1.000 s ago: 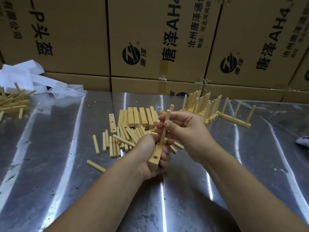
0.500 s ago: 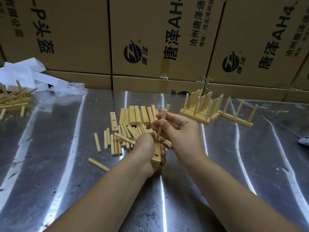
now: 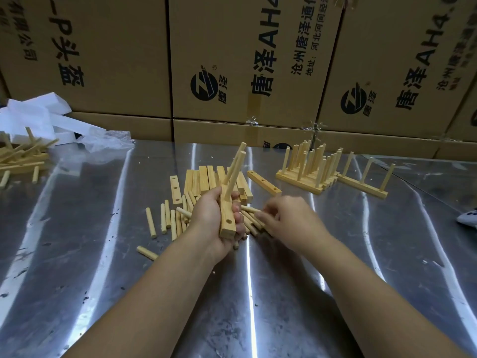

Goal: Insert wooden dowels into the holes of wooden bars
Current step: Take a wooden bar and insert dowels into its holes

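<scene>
A bar (image 3: pixel 227 223) bearing two dowels (image 3: pixel 233 174) is gripped by the left hand (image 3: pixel 210 220); the right hand (image 3: pixel 294 220) is blurred, fingers (image 3: pixel 267 215) curled over loose dowels (image 3: pixel 173 228), grasp unclear.

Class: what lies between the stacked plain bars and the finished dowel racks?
Head view: one loose bar with empty holes, lying flat between the stacked bars and the racks.

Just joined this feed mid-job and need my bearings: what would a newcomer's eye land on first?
Centre frame, the left hand grips a wooden bar with two dowels standing up from it and an empty hole at its near end. Beside it the blurred right hand reaches into loose dowels on the steel table; finished bars stand far right, before printed cardboard boxes.
</scene>
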